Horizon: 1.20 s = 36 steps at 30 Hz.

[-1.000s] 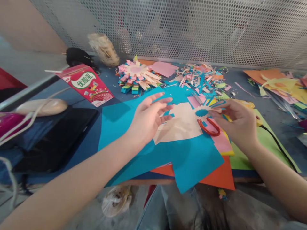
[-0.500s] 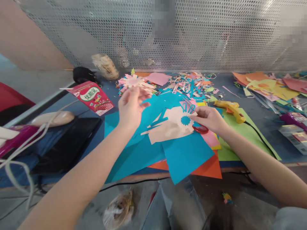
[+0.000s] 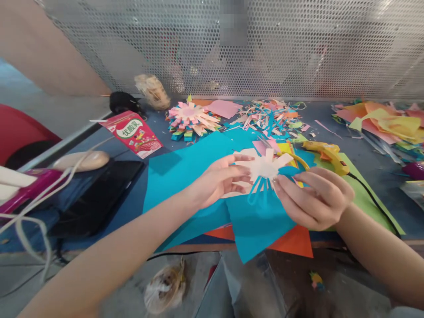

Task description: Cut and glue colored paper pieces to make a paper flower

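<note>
Both hands hold a small paper flower [image 3: 265, 170] with pale peach petals and blue looped strips, just above the blue paper sheets [image 3: 185, 170]. My left hand [image 3: 218, 179] touches its left side, fingers curled lightly on the petals. My right hand [image 3: 313, 198] pinches its right side, fingers closed. A finished layered paper flower [image 3: 192, 117] lies further back on the table.
A yellow glue gun [image 3: 323, 152] with a black cord lies on a green sheet to the right. Paper scraps [image 3: 271, 115] pile up at the back. A red drink carton [image 3: 134, 132] and black tablet [image 3: 99, 198] sit left. A perforated metal screen [image 3: 265, 48] closes the back.
My left hand came down from near the finished flower to the small cut-out. My right hand lifted the cut-out off the sheets; both now hold it, with peach petals showing.
</note>
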Each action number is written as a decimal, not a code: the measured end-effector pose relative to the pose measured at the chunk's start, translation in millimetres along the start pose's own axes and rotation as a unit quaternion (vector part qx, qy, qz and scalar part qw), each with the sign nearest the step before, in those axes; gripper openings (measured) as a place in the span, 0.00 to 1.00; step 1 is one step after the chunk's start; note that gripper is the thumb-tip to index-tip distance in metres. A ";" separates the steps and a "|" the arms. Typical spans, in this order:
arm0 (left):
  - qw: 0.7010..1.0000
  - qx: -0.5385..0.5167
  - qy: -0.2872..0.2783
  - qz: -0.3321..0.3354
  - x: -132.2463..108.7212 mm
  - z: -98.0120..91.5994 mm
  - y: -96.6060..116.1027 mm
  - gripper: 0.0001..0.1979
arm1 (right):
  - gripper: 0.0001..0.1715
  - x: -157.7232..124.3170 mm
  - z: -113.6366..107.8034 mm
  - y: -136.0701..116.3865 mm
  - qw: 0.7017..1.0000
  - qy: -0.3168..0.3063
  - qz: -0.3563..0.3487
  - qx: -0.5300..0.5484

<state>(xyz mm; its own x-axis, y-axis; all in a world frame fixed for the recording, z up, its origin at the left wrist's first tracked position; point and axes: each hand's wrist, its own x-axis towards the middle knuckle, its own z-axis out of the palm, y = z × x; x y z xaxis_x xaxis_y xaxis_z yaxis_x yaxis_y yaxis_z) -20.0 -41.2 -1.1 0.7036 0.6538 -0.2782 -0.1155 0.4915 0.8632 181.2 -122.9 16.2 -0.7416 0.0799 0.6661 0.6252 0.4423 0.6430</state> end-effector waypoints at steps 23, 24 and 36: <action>0.975 -0.070 0.131 0.167 -1.9 1.5 -8.6 0.16 | 0.11 -6.5 25.3 -29.9 0.730 -0.140 0.548 0.383; 0.975 -0.062 0.130 0.169 -2.2 1.8 -8.8 0.15 | 0.11 -5.2 25.2 -32.0 0.720 -0.148 0.565 0.376; 0.972 -0.036 0.150 0.179 -5.9 5.3 -8.2 0.15 | 0.07 -4.4 23.1 -34.5 0.651 -0.091 0.628 0.417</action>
<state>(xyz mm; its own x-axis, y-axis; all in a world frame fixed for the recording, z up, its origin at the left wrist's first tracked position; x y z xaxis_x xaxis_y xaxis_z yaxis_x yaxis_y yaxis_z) -19.4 -52.1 -4.4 0.3740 0.9235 -0.0850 -0.3708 0.2329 0.8990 157.3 -117.9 -17.7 0.1623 0.9172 0.3640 0.4730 0.2515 -0.8444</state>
